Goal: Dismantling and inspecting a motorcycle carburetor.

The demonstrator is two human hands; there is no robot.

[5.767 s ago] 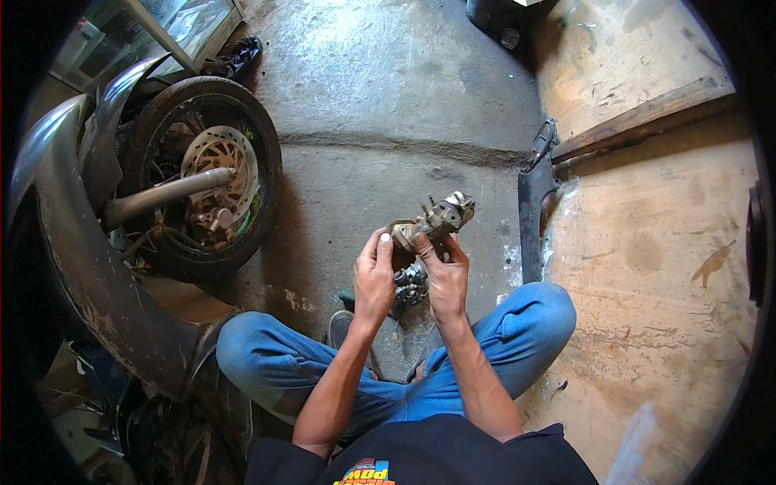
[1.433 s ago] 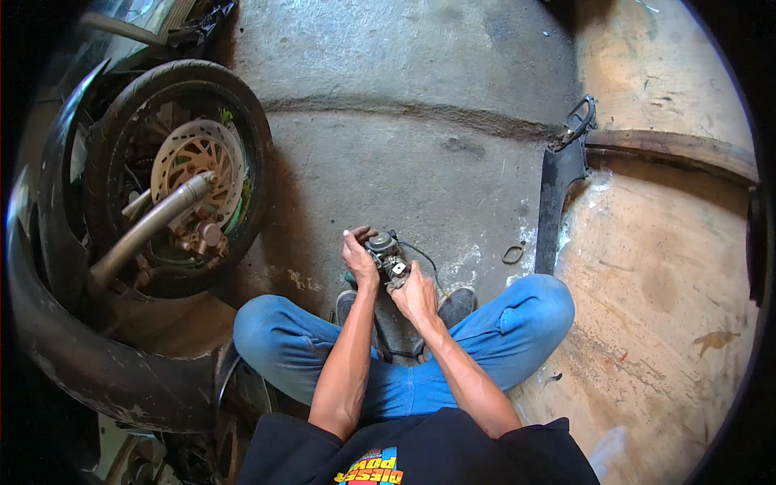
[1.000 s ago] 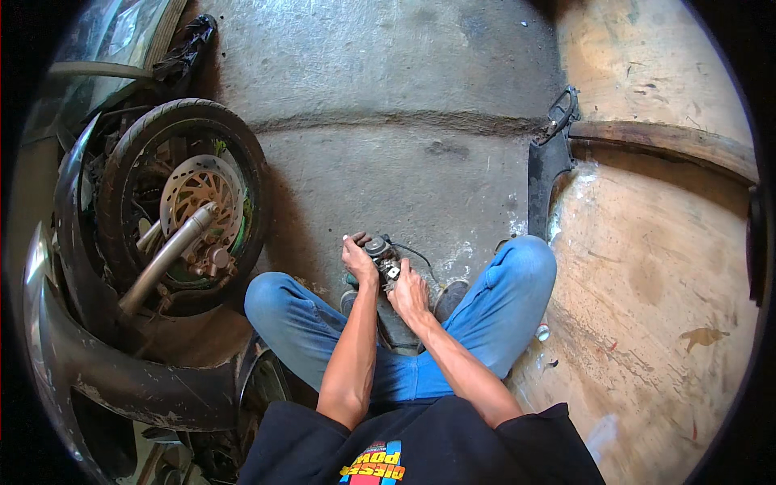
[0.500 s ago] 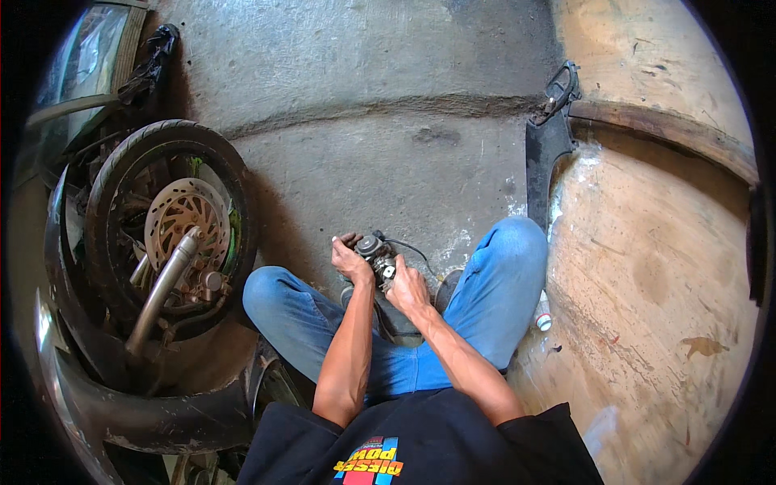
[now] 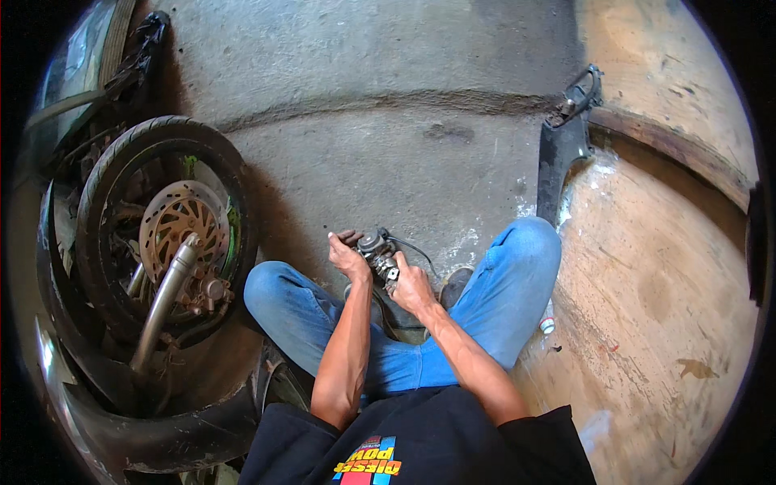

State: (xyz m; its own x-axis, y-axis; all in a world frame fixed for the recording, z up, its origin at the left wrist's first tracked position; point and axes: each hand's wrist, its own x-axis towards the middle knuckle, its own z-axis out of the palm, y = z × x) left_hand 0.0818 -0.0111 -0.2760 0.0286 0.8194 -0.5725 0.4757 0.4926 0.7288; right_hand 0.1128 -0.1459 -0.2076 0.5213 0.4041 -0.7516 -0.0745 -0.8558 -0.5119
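Observation:
Between my bent knees, my left hand (image 5: 348,256) is wrapped around a small metal carburetor (image 5: 375,247) with a dark round cap and silvery body. A thin black hose (image 5: 414,246) runs from it and curves down on the right. Against the carburetor's lower right side, my right hand (image 5: 411,287) is closed, the index finger pointing up along the body. Whether the right fingers also pinch some small part is hidden. Both hands hold it low, just above my shoes.
On the left stands a motorcycle's front wheel (image 5: 95,184) with a brake disc (image 5: 153,226) and a fork tube (image 5: 166,301). A dark plastic panel (image 5: 558,162) leans at the right by a wooden board (image 5: 647,259). A white bottle (image 5: 547,323) lies beside my right knee.
The whole view has shifted slightly. Both hands stay on the carburetor, which appears turned a little, with the right index finger now reaching slightly higher along it.

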